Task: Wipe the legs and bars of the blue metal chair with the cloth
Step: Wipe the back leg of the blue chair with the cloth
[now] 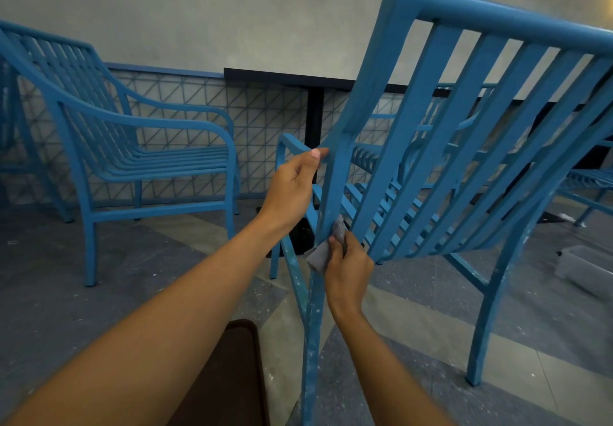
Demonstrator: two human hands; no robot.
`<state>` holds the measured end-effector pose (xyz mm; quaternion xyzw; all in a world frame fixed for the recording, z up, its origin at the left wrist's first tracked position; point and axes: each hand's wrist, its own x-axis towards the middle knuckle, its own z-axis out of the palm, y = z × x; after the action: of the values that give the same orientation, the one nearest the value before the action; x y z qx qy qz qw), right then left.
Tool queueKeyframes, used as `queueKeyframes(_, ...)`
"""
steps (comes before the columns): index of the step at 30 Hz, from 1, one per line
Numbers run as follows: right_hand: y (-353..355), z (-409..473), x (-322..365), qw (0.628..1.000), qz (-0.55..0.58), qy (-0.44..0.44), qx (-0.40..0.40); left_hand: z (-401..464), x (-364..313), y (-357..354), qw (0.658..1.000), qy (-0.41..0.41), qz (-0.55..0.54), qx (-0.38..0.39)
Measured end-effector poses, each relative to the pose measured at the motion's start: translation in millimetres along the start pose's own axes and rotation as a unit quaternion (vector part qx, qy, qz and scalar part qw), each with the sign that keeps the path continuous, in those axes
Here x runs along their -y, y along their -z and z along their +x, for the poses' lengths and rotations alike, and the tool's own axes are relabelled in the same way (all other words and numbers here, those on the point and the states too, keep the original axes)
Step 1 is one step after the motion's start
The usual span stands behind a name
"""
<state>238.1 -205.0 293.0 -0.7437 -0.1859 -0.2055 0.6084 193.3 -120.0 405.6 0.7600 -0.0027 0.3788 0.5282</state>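
Left hand (292, 190) grips the back-tilted chair (431, 147) upright; right hand (345, 269) apparently clamps the cloth (320, 256).

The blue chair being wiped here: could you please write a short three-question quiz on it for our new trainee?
1. True or false: the left hand holds the cloth.
2. The right hand presses the cloth against: A) the chair's rear upright, B) its top rail, C) the floor?
3. What shows on the chair's lower legs?

Key: 1 false, it grips the frame bare. 2 A. 3 pale specks and smears.
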Motion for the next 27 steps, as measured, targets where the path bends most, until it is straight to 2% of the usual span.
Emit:
queueKeyframes(6,17,-11,-13,0.999,-0.024,0.001,0.045,-10,11,-10,0.999,0.032,-0.010,-0.008)
queueKeyframes(9,35,-22,-11,0.998,0.006,0.025,0.056,-19,16,-13,0.998,0.062,-0.028,-0.005)
queueKeyframes(16,58,-20,-9,0.989,0.036,0.133,-0.043,-27,27,-12,0.992,0.111,-0.062,0.028)
queueKeyframes(19,48,-8,1,0.968,0.006,0.240,-0.076,-25,28,-10,0.990,0.120,-0.067,0.033)
queueKeyframes(22,31,9,13,0.930,-0.056,0.352,-0.088,-23,29,-8,0.988,0.130,-0.076,0.032)
queueKeyframes(27,11,30,13,0.880,-0.219,0.417,-0.055,-17,28,-1,0.988,0.135,-0.059,0.037)
